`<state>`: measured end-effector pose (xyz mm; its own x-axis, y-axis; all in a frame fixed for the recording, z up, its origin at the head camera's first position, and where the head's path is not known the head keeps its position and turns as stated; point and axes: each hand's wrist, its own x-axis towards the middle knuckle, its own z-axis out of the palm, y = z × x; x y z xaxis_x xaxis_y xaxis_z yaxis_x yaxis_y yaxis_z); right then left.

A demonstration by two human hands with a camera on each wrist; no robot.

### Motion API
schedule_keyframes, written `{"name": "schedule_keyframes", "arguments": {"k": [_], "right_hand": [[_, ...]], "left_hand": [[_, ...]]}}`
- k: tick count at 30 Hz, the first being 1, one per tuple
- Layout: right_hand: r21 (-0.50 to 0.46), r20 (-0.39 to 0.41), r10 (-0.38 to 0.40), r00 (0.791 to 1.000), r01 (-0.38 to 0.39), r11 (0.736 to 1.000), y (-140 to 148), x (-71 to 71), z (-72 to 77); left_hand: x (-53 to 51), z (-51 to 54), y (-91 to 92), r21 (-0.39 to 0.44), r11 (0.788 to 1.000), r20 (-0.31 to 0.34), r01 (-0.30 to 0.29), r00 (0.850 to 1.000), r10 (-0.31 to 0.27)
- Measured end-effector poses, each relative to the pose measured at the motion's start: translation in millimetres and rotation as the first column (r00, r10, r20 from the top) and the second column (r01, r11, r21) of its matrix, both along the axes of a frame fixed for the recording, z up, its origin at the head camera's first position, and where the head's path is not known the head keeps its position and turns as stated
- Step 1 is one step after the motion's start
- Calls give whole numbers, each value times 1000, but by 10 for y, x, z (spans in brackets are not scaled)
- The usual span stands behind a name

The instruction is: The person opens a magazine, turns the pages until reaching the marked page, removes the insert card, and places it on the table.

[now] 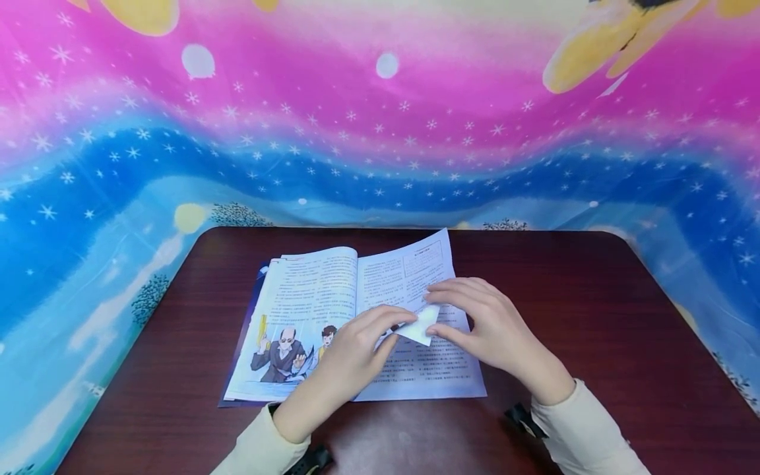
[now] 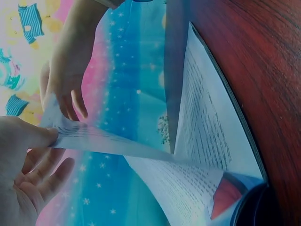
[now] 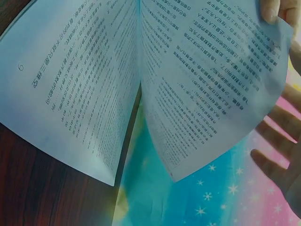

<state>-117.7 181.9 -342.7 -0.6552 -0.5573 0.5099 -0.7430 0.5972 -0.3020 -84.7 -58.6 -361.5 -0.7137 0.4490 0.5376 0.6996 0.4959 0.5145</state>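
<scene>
A thin white paper leaf [image 1: 420, 324], printed with dark text, stands raised above the right side of an open paper magazine [image 1: 320, 284] with a dark blue cover edge. Its free corner lies directly between the two hands: to the right of the bare left-hand grip [image 1: 359, 340] and to the left of the bare right-hand grip [image 1: 489, 323], with neither hand nearer, since both are on it. The left-hand grip pinches the leaf with its thumb against its fingers; the right-hand grip appears to pinch the same leaf, though the paper hides part of its hold. From the left wrist, the leaf shows as a narrow band, its long axis running from the fingertips down towards the magazine; from the right wrist, it curves broadly up to the fingers. The magazine's spine runs away from the person, to the left of the leaf. Counted outward, there are one raised leaf, one magazine, one colour drawing [image 1: 286, 356] with two figures on the left page, two hands, two cream sleeves [image 1: 267, 442], two black wrist devices [image 1: 525, 422], one dark red-brown wood-grained counter [image 1: 582, 297] and one pink-and-blue snowflake cloth backdrop [image 1: 368, 145] behind it.
</scene>
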Motion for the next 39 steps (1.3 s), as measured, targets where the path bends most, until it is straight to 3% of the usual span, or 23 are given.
{"name": "schedule_keyframes", "arguments": {"k": [7,13,20,29,33,39], "right_hand": [[-64,-30,19,999,-21,998,81,71,23],[-5,-40,24,999,-24,1000,152,121,-42],[79,-38,25,999,-22,997,265,158,-191],[198,18,30,999,-33,980,398,191,-422],[237,52,37,998,-49,970,457,204,-505],[302,162,10,987,-60,951,530,234,-595]], "left_hand": [[25,5,-154,31,995,23,-93,995,92],[56,-61,-400,118,981,-50,-157,985,163],[137,-107,-674,168,953,-71,-252,961,266],[251,-145,-906,198,894,-44,-401,908,417],[316,-161,-989,203,859,45,-470,881,471],[404,-209,-1109,187,798,192,-573,818,543]]}}
